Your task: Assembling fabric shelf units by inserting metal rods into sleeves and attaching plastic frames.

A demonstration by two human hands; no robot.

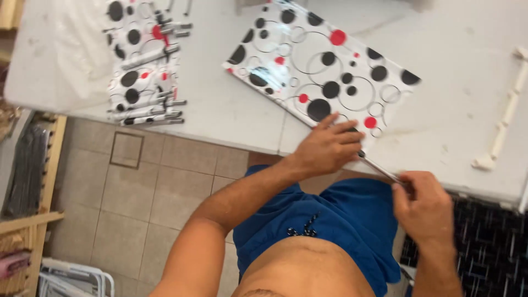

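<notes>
Looking down from the head camera, the left hand [329,147] presses flat, fingers spread, on the near corner of a dotted sheet [322,63] that lies at an angle on the white counter [456,82]. The right hand [424,204] is pinched shut on the lower end of a thin metal rod [378,168], which runs from that hand up to the sheet's near edge, just beside the left fingers. The rod appears to sit at the very edge of the sheet, so by my judgement the work on this sheet is only at its start: the sheet is flat and unrolled, with nearly all its pattern open to view. Farther back on the counter, well apart from the hands, a second piece of dotted sheet [137,60] carries a cluster of finished-looking rods [151,113], some wrapped in the same pattern, which suggests several are done. A white jointed strip [509,113] lies at the right. Below are floor tiles [132,209] and blue shorts [352,220].
</notes>
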